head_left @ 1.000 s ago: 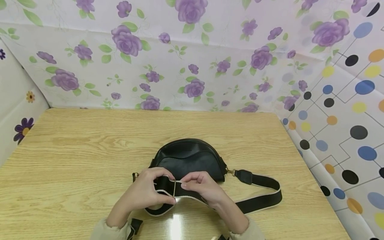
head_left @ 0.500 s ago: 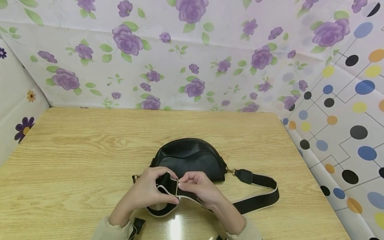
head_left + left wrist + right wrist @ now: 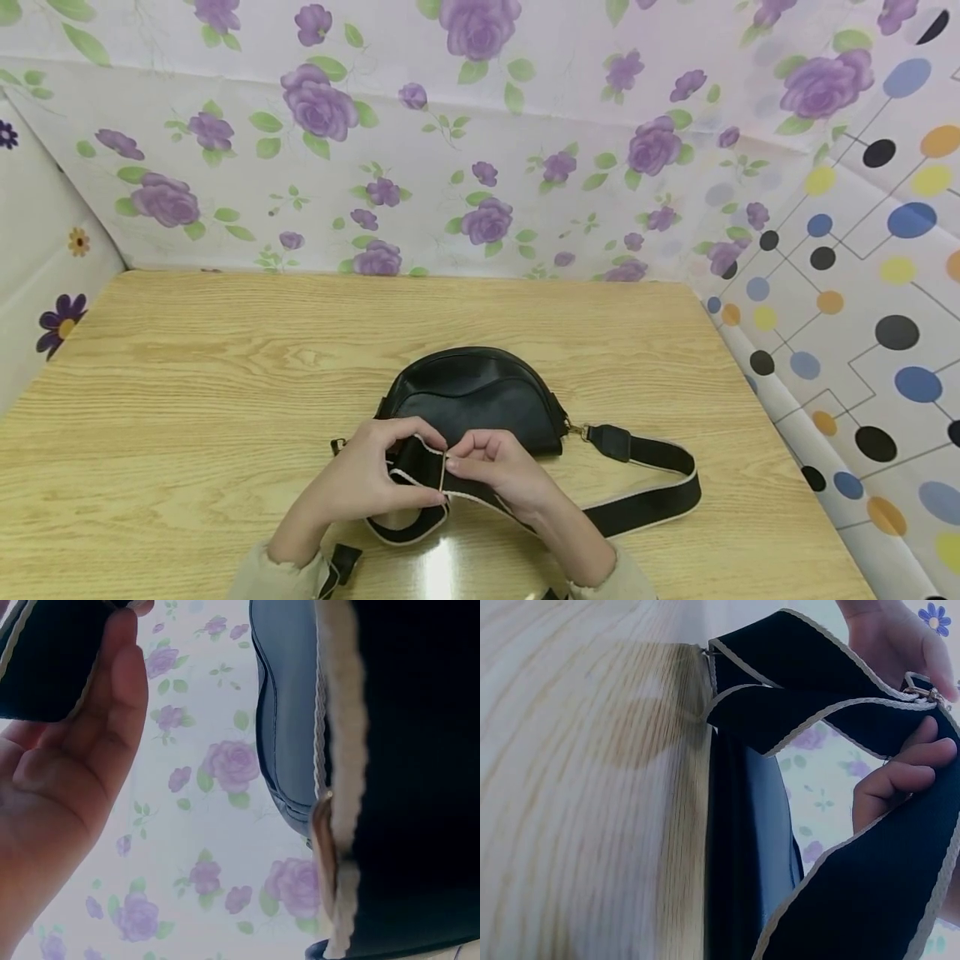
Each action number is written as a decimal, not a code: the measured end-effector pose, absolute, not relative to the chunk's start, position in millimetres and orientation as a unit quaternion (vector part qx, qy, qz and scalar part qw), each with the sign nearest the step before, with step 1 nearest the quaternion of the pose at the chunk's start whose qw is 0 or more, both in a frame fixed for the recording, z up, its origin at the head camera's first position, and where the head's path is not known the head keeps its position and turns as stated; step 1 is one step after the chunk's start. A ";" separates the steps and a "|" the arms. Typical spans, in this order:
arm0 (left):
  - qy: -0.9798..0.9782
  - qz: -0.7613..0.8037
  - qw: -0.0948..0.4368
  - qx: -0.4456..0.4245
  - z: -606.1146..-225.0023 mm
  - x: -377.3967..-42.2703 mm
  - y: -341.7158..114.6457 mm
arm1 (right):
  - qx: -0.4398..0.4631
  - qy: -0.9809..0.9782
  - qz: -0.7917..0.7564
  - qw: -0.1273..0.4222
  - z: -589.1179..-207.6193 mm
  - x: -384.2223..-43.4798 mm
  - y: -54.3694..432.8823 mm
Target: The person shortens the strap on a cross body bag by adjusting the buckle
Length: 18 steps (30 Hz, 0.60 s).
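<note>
The person's left hand [image 3: 363,471] holds the thin brass-coloured metal slider [image 3: 442,477] between thumb and fingers, fingertips at its upper end and thumb at its lower end, with the frame standing roughly upright between them. The right hand [image 3: 510,473] pinches the black strap [image 3: 645,507] just beside the slider, its thumb and forefinger together at the upper edge and its other fingers curled. The strap is wide and edged in off-white; it runs through the slider, bunches into a fold inside the curve of the left hand, and hangs in a loop below it. On the other side it passes beneath the right forearm, bends round in a broad curve on the worktop [image 3: 187,358] and comes back to a black end tab [image 3: 609,442], which a small gold-toned clasp [image 3: 576,429] joins to the right end of the black bag [image 3: 480,400]. The bag, half-round with a wavy seam across its front, rests on the worktop just beyond both hands, its lower left part hidden behind the left one. Pale sleeves [image 3: 277,575] cover both forearms near the bottom edge, and a cloth with purple roses [image 3: 420,175] hangs behind the wood-grained surface
</note>
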<state>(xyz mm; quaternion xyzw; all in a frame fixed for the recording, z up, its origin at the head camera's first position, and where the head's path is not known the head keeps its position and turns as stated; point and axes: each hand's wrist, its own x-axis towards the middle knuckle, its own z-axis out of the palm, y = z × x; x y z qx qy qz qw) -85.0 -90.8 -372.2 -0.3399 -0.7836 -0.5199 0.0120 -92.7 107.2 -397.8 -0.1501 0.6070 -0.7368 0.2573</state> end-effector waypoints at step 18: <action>-0.810 -0.477 0.017 -0.340 -375.6 -85.5 -89.3 | -0.140 0.625 -0.716 0.277 -398.4 -95.0 113.4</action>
